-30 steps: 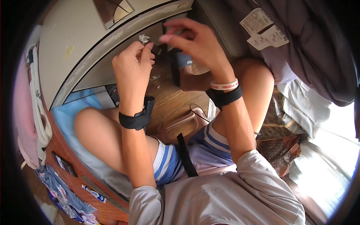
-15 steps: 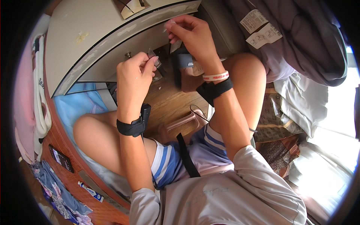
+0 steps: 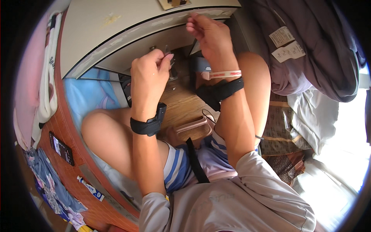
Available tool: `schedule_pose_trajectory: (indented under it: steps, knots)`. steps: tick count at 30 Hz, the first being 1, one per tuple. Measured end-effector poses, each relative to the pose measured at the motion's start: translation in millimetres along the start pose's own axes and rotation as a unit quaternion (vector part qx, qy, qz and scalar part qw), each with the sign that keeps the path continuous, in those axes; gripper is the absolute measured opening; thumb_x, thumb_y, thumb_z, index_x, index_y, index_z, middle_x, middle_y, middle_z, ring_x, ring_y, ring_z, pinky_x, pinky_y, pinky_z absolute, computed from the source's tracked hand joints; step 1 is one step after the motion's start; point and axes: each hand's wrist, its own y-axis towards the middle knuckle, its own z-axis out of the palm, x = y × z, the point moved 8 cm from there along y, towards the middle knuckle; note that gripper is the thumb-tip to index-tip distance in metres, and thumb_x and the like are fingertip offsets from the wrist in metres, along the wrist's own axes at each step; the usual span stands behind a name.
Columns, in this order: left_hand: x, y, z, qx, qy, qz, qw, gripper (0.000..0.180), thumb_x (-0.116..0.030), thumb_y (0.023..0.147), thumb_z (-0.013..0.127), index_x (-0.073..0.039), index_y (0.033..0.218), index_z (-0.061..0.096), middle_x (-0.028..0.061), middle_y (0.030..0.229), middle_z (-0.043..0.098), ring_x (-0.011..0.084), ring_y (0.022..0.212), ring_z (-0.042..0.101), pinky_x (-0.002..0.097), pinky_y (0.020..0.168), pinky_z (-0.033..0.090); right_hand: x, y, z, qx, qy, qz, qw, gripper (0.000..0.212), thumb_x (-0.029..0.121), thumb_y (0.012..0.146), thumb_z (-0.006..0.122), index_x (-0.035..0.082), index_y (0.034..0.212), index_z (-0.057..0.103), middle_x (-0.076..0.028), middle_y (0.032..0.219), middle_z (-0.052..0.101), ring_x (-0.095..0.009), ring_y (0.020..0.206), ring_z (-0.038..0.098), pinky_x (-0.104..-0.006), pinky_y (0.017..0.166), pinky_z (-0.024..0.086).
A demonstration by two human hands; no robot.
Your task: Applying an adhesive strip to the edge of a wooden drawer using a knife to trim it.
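Observation:
My left hand (image 3: 148, 73) is closed in a pinch, thumb against curled fingers. Between them a thin grey blade (image 3: 167, 49) sticks up, its lower part hidden by the fingers. My right hand (image 3: 214, 36) is raised beside the drawer front's edge strip (image 3: 154, 27), at the far side. Its fingers are curled together near the thumb and somewhat blurred; whatever they hold is too small to make out. The strip is grey, with patchy whitish residue along it and black lines on both sides.
A cream panel (image 3: 100, 38) lies beyond the strip. A phone (image 3: 62, 148) and a tube (image 3: 91, 188) lie on the reddish wooden surface at left. Dark clothing (image 3: 309, 50) hangs at right. A pink slipper-like thing (image 3: 189, 127) lies on the wooden floor between my legs.
The view has shifted, so the surroundings appear further right. My right hand has turned, bringing its fingertips up to the strip. The left hand keeps its pinch on the blade.

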Motion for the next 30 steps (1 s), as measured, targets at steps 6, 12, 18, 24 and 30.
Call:
schedule_pose_trajectory:
  steps: [6,12,18,24,30]
  knots:
    - [-0.5,-6.8,-19.1,-0.073,0.001,0.045,0.996,0.024,-0.015,0.090,0.073,0.003,0.076,0.066,0.0250,0.068,0.063,0.0429,0.064,0.065,0.0459,0.058,0.049,-24.3,13.0,1.7,0.013,0.007,0.104,0.994,0.013,0.009,0.092,0.069,-0.004,0.092,0.068,-0.012,0.082,0.069,-0.020,0.072,0.069,-0.0298,0.063,0.060]
    - [-13.3,-6.9,-18.3,-0.119,0.049,0.084,0.988,0.023,-0.017,0.088,0.073,0.002,0.076,0.068,0.0228,0.071,0.066,0.0464,0.073,0.066,0.0525,0.068,0.054,-3.0,20.0,-45.5,0.021,-0.097,0.082,0.992,0.016,0.016,0.100,0.066,0.001,0.107,0.068,-0.006,0.094,0.067,-0.015,0.084,0.065,-0.0259,0.073,0.054]
    - [3.5,-19.0,-40.2,-0.136,0.057,0.037,0.988,0.019,-0.015,0.085,0.075,0.003,0.080,0.069,0.0263,0.076,0.067,0.0468,0.075,0.067,0.0527,0.071,0.055,91.8,-69.0,-4.2,0.125,-0.370,-0.015,0.920,0.020,0.019,0.100,0.068,0.002,0.111,0.070,0.000,0.085,0.063,-0.007,0.077,0.060,-0.0215,0.069,0.048]
    - [-18.1,-25.6,-42.0,-0.139,0.044,0.069,0.987,0.019,-0.015,0.087,0.073,0.002,0.080,0.069,0.0248,0.075,0.066,0.0456,0.075,0.067,0.0515,0.069,0.055,220.7,-199.7,-112.6,0.020,-0.570,-0.095,0.816,0.022,0.023,0.104,0.062,0.002,0.097,0.065,0.002,0.074,0.056,-0.005,0.063,0.049,-0.0232,0.057,0.036]
    - [-22.8,-30.6,-22.4,-0.117,0.071,0.082,0.987,0.026,-0.025,0.092,0.067,-0.001,0.084,0.069,0.0233,0.083,0.068,0.0462,0.082,0.066,0.0540,0.072,0.053,238.6,-345.5,-338.0,-0.215,-0.658,0.112,0.713,0.021,0.022,0.096,0.065,0.002,0.100,0.065,-0.001,0.081,0.060,-0.010,0.067,0.056,-0.0258,0.061,0.048]
